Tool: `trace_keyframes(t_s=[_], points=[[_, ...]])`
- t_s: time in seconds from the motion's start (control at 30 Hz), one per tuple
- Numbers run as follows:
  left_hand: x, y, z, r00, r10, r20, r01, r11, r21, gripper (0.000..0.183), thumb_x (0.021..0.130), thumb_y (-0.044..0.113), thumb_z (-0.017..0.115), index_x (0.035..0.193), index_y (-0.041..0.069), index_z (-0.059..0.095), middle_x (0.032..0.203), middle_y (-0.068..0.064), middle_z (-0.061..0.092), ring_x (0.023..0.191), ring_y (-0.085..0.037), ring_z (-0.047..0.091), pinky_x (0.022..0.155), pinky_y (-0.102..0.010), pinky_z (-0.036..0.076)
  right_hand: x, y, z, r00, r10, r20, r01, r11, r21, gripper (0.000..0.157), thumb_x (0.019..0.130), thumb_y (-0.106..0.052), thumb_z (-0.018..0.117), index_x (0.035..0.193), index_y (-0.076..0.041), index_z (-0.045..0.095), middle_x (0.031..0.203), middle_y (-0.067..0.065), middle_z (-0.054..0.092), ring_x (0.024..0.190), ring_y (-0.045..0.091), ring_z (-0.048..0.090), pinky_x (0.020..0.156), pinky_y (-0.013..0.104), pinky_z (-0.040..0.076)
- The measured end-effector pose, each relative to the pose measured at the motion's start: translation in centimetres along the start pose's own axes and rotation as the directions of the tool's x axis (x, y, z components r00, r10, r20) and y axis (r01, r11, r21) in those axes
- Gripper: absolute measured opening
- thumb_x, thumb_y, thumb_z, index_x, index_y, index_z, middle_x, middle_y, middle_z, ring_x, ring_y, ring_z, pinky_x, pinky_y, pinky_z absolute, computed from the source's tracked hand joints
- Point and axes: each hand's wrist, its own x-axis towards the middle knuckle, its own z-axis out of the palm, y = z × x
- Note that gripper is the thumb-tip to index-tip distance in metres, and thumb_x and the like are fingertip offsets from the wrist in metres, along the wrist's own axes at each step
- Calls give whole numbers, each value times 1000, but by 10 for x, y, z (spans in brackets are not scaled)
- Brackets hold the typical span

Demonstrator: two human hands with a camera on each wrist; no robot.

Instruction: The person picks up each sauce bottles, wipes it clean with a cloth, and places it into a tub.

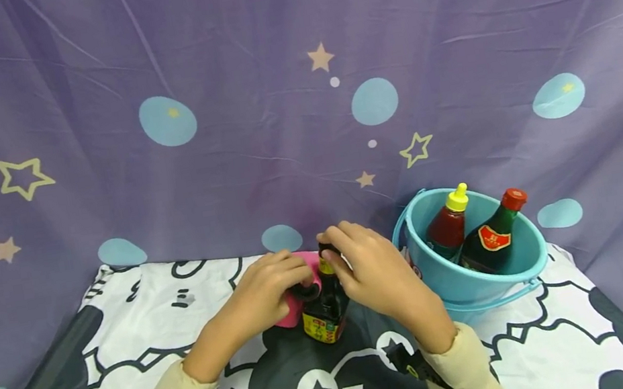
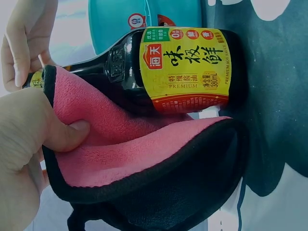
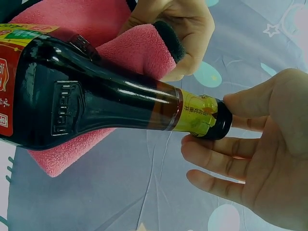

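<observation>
A dark soy sauce bottle (image 1: pixel 327 307) with a yellow label stands on the printed cloth. My right hand (image 1: pixel 374 273) pinches its black cap (image 3: pixel 224 120) between thumb and fingers. Beside the bottle, my left hand (image 1: pixel 268 290) holds a folded pink towel (image 2: pixel 91 103) with black edging and a dark outer side. The left thumb (image 2: pixel 72 136) presses on the pink fleece. In the right wrist view, the towel passes behind the bottle, and part of the left hand (image 3: pixel 192 33) shows behind the neck. The left fingers under the towel are mostly hidden.
To the right stands a light blue bucket (image 1: pixel 448 285) with its handle down. Inside lean a red sauce bottle (image 1: pixel 446 227) with a yellow nozzle top and a dark green bottle (image 1: pixel 493 240) with a red cap. A purple patterned curtain (image 1: pixel 252 129) hangs behind.
</observation>
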Motion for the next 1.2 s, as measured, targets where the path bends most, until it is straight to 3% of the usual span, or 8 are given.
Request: trace_keyframes(t_s=[0.4, 0.93, 1.2], points=[[-2, -1, -1, 1000, -9, -2, 9, 1000, -5, 49, 55, -21, 55, 85, 17, 67, 81, 7, 62, 76, -15, 51, 68, -28, 46, 2, -1, 1, 1000, -9, -1, 9, 1000, 5, 19, 101, -16, 59, 116, -9, 68, 96, 2, 66, 74, 13, 52, 68, 30, 48], [-1, 0, -1, 994, -59, 95, 60, 998, 1, 48, 58, -22, 54, 82, 17, 66, 79, 7, 60, 77, -13, 53, 72, -29, 49, 1, -1, -1, 1000, 7, 9, -7, 1000, -11, 19, 101, -16, 59, 116, -9, 68, 99, 3, 67, 75, 14, 54, 70, 32, 50], [0, -1, 0, 994, -47, 97, 48, 999, -9, 47, 57, -22, 54, 82, 16, 66, 79, 6, 61, 77, -14, 54, 74, -30, 49, 1, 0, 0, 1000, -7, -9, 7, 1000, -4, 18, 100, -14, 60, 115, -8, 68, 98, 3, 67, 73, 13, 53, 68, 31, 49]])
